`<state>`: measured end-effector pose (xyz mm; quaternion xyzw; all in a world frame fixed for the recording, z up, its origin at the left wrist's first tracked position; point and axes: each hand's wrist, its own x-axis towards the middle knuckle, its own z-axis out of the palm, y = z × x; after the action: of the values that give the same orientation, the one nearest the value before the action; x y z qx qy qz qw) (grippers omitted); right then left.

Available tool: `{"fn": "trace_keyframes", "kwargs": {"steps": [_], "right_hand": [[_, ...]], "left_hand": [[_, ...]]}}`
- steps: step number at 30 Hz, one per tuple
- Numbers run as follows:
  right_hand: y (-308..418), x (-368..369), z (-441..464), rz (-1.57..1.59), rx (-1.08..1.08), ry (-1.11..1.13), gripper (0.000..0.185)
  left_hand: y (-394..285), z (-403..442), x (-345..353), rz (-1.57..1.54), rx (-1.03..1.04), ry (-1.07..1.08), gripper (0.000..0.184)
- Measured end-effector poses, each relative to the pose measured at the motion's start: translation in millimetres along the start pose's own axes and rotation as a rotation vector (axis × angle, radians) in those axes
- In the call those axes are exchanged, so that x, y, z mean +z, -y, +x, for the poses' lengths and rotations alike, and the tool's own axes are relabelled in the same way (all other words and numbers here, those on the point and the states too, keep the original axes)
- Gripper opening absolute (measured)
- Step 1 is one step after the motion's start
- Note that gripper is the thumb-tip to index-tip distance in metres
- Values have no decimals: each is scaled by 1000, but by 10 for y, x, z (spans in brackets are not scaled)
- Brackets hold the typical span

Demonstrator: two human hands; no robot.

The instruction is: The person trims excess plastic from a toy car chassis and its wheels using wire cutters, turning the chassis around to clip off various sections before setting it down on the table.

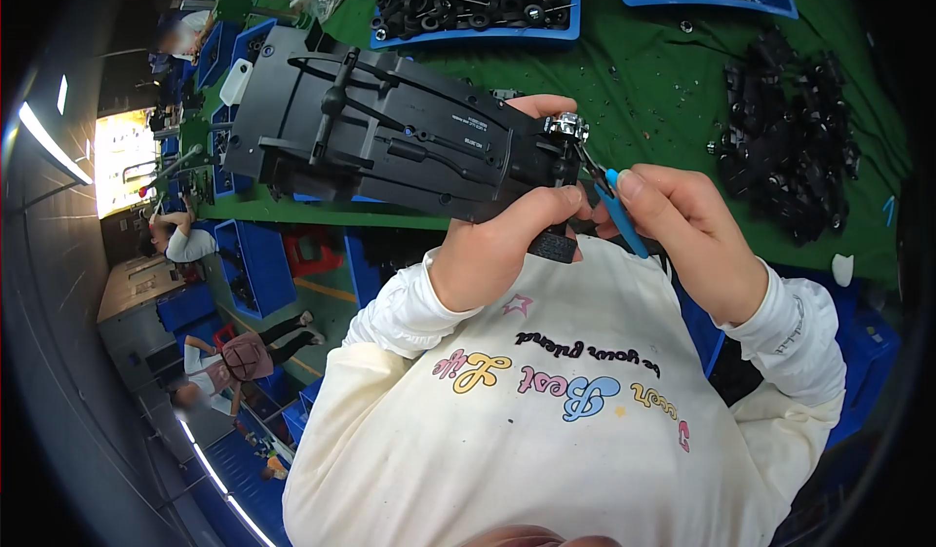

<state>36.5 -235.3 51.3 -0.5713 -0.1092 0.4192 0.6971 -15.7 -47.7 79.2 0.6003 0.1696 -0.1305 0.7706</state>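
My left hand point(492, 250) is wrapped round one end of a black plastic toy car chassis point(405, 123), its thumb pressed on top and its fingers mostly hidden beneath. The chassis is held tilted above the table, its far end pointing up and left. A small black tyre point(553, 247) shows below my left thumb. In my right hand point(697, 225) is a pair of blue-handled pliers point(632, 230), with the jaws at the chassis end, close beside a shiny chrome wheel hub point(567, 126). Whether the jaws grip anything is too small to tell.
A green cloth point(643, 79) covers the table. At the back stand a blue tray point(575, 20) of black wheels and a blue tray point(717, 5) of chrome parts. Black assemblies point(790, 137) are heaped at right. Other people point(190, 240) are off to the left.
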Motion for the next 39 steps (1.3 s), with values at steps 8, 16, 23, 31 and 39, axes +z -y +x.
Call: {"fn": "trace_keyframes", "kwargs": {"steps": [8,16,23,31,39], "right_hand": [[-8,-18,52,-89,28,-54,42],[-21,25,74,-21,44,-108,46],[57,94,43,7,192,-136,49],[-15,62,110,-23,132,-135,49],[-214,97,167,-354,-159,-192,39]], "left_hand": [[22,-14,64,77,65,-46,54],[132,25,69,309,224,-70,52],[142,48,54,418,268,-78,51],[164,56,93,507,331,-121,51],[229,54,64,593,448,-169,50]]}}
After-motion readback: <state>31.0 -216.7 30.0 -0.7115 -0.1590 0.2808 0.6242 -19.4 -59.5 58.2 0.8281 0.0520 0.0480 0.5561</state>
